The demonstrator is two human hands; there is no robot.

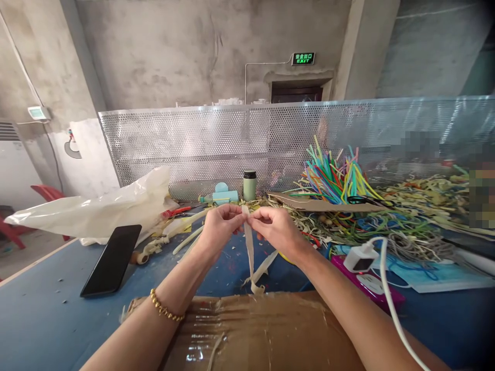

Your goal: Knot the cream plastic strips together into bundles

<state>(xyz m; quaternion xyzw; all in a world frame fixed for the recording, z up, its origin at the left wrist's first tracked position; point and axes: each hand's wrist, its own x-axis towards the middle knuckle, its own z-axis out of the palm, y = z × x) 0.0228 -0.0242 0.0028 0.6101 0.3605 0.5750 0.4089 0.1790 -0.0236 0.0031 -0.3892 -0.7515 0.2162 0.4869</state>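
A pale, flat strip [249, 250] hangs from the pinched fingers of both hands, its lower end curling near the edge of a taped cardboard piece [255, 330]. My left hand [223, 222] grips the strip near its top from the left. Close against it, my right hand [276, 226] pinches the same strip from the right. The fingertips of both hands almost touch. A second pale piece [266, 265] lies slantwise on the blue table behind the hanging end. What the strip is made of I cannot tell.
A black phone [112, 260] lies left on the blue table [50, 304], near a plastic bag [108, 206]. Behind stand a green bottle [249, 186] and perforated metal screen [216, 149]. Colourful strips [336, 175] are heaped right, beyond a pink power strip [367, 283] with charger [361, 256] and white cable [386, 288].
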